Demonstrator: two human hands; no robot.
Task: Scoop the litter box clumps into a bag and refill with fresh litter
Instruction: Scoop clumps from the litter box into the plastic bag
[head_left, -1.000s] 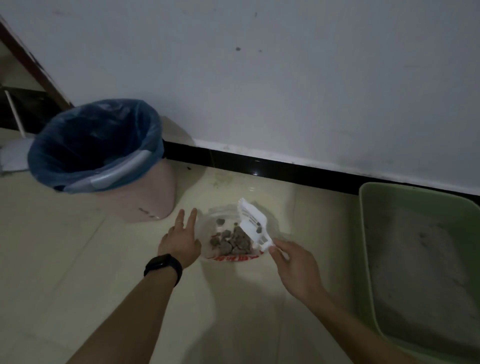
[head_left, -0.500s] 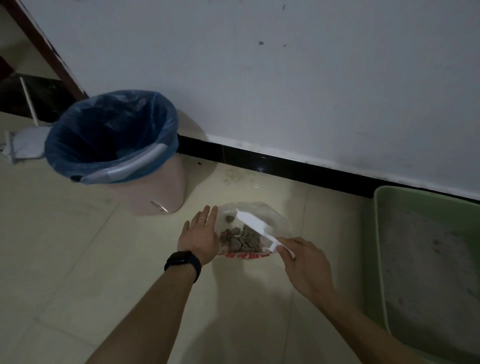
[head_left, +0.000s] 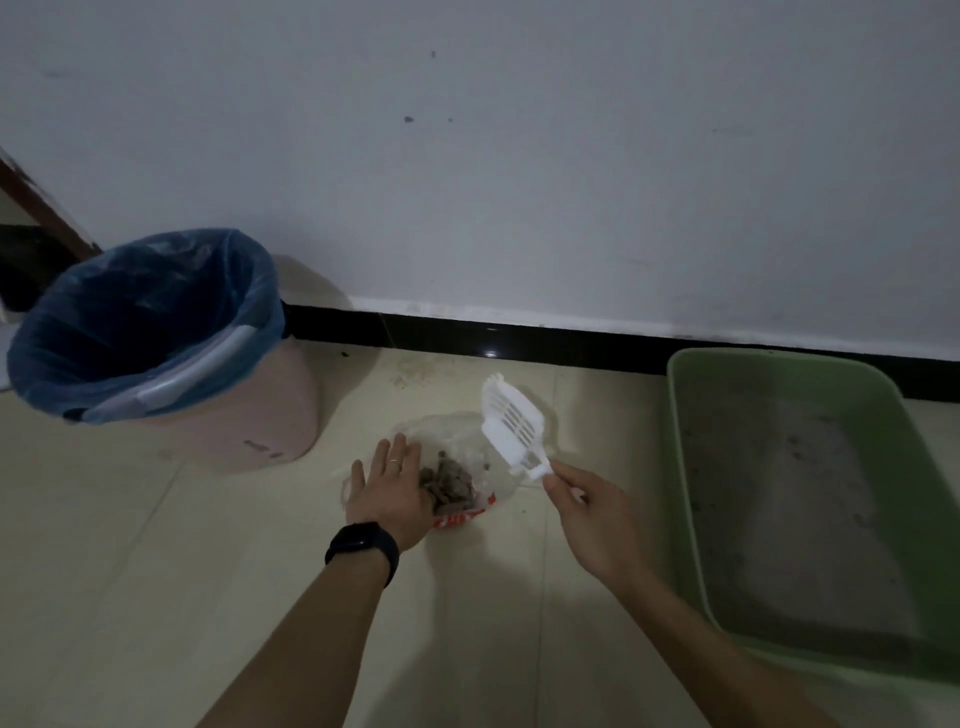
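Note:
A clear plastic bag (head_left: 457, 441) with a red printed edge lies on the tiled floor and holds several grey-brown litter clumps (head_left: 449, 480). My left hand (head_left: 387, 488) lies flat with straight fingers on the bag's left side. My right hand (head_left: 589, 512) pinches the handle of a white slotted litter scoop (head_left: 511, 423), whose head is raised and tilted above the bag's right side; it looks empty. The green litter box (head_left: 680, 441) with grey litter stands on the floor to the right.
A pink bucket (head_left: 249, 421) lined with a blue bin bag stands at the left against the white wall. A black baseboard (head_left: 519, 338) runs along the wall. Bare floor tiles lie in front of me.
The scoop has lifted out of the bag and tipped upward, its clumps left in the bag. My left hand has stayed flat on the bag.

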